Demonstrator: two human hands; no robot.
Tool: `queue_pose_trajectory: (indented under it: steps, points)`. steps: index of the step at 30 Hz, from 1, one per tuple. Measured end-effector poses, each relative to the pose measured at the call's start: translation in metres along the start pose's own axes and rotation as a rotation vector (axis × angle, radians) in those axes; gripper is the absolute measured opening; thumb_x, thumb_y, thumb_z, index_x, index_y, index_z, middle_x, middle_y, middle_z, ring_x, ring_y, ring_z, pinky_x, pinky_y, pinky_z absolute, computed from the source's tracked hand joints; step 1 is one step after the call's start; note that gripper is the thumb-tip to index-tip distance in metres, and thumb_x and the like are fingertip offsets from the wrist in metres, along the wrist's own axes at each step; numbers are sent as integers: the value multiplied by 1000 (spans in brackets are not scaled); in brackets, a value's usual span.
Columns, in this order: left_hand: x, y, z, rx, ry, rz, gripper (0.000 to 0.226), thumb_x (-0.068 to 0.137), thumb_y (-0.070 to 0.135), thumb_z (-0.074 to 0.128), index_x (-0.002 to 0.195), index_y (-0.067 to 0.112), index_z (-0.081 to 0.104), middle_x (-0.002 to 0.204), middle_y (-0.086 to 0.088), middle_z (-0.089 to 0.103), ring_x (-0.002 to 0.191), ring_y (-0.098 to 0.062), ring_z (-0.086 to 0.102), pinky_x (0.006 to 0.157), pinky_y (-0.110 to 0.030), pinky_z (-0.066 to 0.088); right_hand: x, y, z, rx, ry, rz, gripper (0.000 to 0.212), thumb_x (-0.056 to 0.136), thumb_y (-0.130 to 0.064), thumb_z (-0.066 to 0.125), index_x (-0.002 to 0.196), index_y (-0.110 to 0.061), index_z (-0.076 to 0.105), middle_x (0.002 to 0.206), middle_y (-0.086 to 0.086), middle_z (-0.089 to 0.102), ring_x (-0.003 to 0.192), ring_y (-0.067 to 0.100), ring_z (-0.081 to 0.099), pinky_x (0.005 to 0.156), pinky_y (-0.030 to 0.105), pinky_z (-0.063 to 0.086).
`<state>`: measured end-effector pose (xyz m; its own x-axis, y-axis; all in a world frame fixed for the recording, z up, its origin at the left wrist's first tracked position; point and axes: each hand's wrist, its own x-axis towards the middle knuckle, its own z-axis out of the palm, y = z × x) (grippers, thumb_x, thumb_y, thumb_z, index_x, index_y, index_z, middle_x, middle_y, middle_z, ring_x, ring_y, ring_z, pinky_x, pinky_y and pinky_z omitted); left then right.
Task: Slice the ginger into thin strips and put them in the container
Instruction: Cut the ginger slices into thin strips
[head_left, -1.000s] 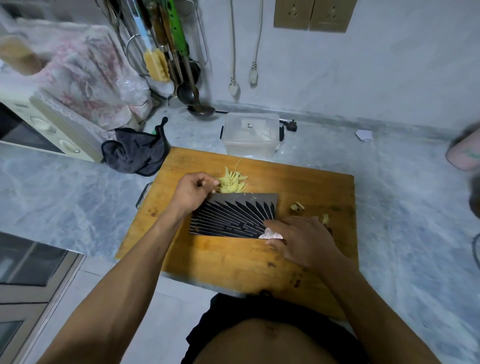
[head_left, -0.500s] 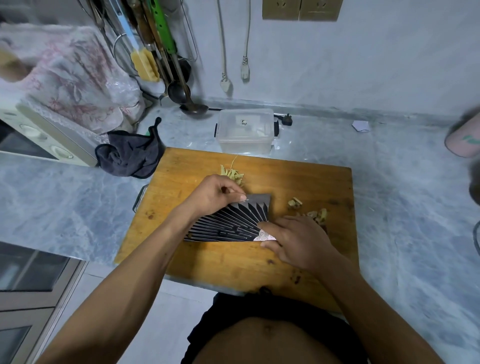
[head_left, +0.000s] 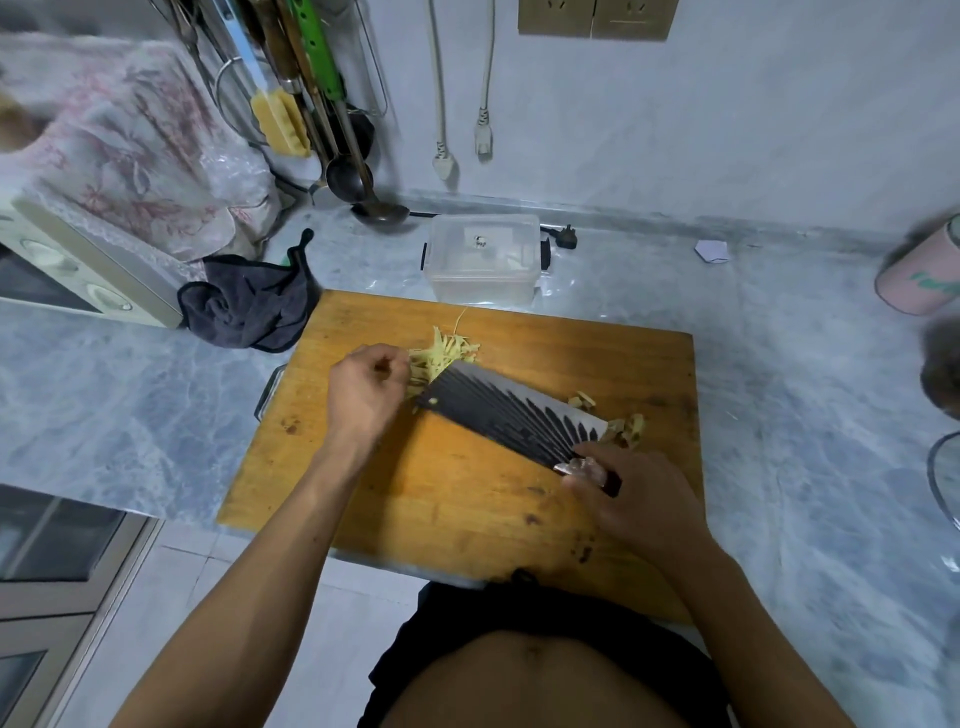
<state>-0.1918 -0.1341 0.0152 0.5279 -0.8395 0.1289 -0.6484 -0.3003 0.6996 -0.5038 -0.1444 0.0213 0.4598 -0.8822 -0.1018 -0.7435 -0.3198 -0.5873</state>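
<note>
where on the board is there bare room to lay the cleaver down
The near half of the cutting board, between the two forearms, is bare wood, as is the far right corner. It is crowded around the ginger strips by the left hand and the ginger scraps beside the cleaver.

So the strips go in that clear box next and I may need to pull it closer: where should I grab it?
Take the clear container by its two short end walls, coming down from above. Dark latch tabs sit at both ends, and it stands upright behind the cutting board, with the dark cloth well off to its left. The front wall suits a one-handed pull.
</note>
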Motion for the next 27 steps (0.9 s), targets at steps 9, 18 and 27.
queue_pose_trajectory:
  steps: [9,18,27]
  points:
    - [-23,-13,21,-6,-161,-77,17,96,15,62,108,14,75,111,2,73,97,-13,67,88,-20,50,10,-22,-9,747,90,369,40,102,-45,46,82,-14,62,62,0,60,51,12,53,50,25,45]
    - [-51,-5,23,-87,-222,-132,16,96,14,61,103,15,76,104,7,72,99,-8,63,88,-12,43,38,-39,29,1144,20,668,26,103,-33,52,89,-12,56,59,1,53,46,10,46,45,24,42]
    - [-45,-20,7,-194,-266,-203,14,95,12,64,100,15,76,101,10,69,99,-3,61,89,-8,41,43,-54,59,787,-79,639,24,102,-23,48,84,-9,54,73,13,55,60,20,56,59,33,47]
